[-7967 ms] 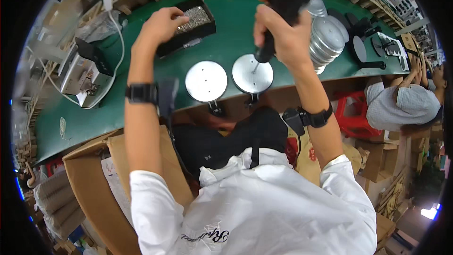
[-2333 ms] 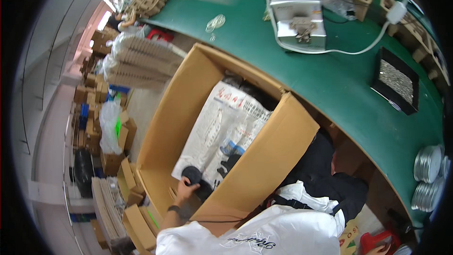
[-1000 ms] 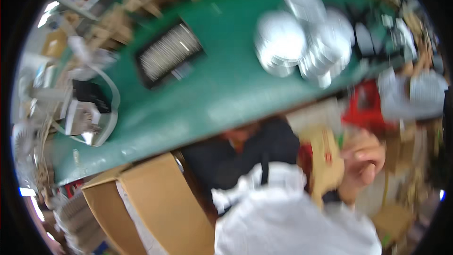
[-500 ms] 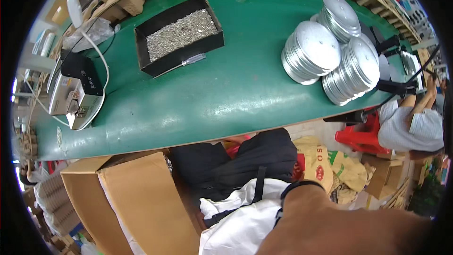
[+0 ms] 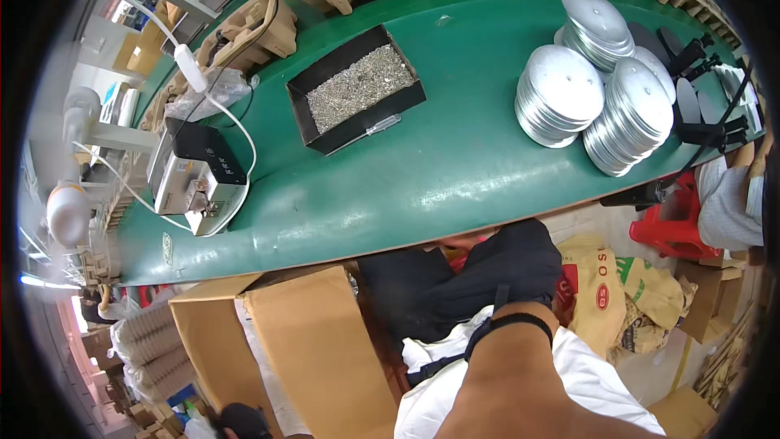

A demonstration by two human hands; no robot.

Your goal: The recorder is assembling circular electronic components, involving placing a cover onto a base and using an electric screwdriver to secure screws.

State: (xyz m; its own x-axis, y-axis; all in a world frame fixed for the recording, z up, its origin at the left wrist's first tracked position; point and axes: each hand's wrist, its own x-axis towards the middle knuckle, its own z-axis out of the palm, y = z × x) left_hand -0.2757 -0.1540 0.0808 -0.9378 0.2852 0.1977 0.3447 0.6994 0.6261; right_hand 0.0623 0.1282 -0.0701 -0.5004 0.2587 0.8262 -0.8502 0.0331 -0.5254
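Left hand (image 5: 232,432): seemingly just a sliver, lower left edge; finger opening cannot be told.
Dark rounded thing (image 5: 244,419): beside that sliver; cut off, long axis unclear.
Carton (image 5: 325,349): lower left, long side slanting down rightward.
Right hand (image 5: 520,394): bottom centre; fingers out of sight, opening and hold unknown.
Disc stacks (image 5: 561,85): upper right, on the bench (image 5: 366,199).

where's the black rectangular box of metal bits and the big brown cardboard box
Black rectangular box of metal bits (image 5: 405,101), head view: front wall near its right end.
Big brown cardboard box (image 5: 317,341), head view: broad right-hand panel.
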